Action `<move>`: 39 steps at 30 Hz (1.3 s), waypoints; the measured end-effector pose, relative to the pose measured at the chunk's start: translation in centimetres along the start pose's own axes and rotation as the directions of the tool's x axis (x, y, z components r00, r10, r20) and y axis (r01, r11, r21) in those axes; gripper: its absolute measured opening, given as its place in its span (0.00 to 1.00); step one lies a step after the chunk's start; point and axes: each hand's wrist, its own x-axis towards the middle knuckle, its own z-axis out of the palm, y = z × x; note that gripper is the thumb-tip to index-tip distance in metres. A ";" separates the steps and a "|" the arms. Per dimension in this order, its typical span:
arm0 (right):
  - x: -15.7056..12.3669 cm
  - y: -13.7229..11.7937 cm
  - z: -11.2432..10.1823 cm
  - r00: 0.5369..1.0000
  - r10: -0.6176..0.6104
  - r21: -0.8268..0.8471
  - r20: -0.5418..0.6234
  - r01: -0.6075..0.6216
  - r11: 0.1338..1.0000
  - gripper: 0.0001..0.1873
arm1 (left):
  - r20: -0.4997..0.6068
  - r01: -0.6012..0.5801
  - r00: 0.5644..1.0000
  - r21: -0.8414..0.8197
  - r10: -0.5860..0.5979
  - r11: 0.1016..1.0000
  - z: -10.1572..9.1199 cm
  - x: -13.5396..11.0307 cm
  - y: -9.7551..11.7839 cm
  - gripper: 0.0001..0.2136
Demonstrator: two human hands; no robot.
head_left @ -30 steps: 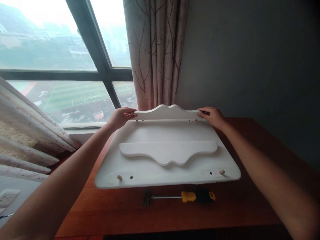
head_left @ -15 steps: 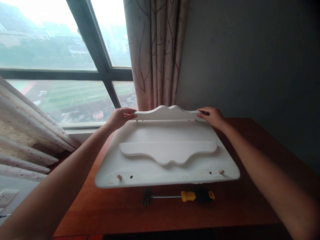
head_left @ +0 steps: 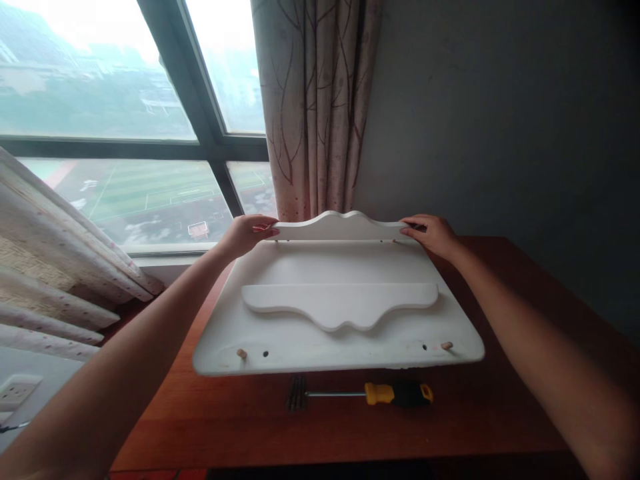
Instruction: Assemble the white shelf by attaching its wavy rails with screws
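Note:
Between my two hands, a white wavy-edged panel (head_left: 340,228) stands upright along the far edge of a white board (head_left: 320,263). Its left end is pinched by my left hand (head_left: 249,235), its right end by my right hand (head_left: 434,235). Dowels show just under the panel near both ends; whether they sit fully in it I cannot tell. A second wavy-edged panel (head_left: 340,303) lies flat across the middle of the board. Along the board's near edge, a wooden dowel (head_left: 242,354) sticks up at the left and another dowel (head_left: 447,345) at the right, each beside a dark hole.
The board rests on a reddish-brown wooden table (head_left: 320,433). In front of it lie a yellow and black screwdriver (head_left: 397,393) and several dark screws (head_left: 297,393) by its tip. Behind are a curtain (head_left: 320,100), a window and a grey wall. A wall socket (head_left: 19,392) is at lower left.
The whole view has shifted slightly, so everything sits a little further right. Both hands keep their hold on the upright panel, and nothing else has visibly moved.

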 end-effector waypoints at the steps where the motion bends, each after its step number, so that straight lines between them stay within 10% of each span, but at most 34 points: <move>1: -0.1 0.0 -0.1 1.000 0.001 -0.001 -0.001 -0.001 1.000 0.16 | 0.002 0.000 1.000 0.000 0.000 1.000 0.0 0.0 0.0 0.29; 39: -0.2 0.4 2.1 1.000 0.011 0.010 0.000 -0.011 1.000 0.15 | -0.039 -0.026 0.999 0.039 0.028 0.999 -0.4 0.3 -1.3 0.30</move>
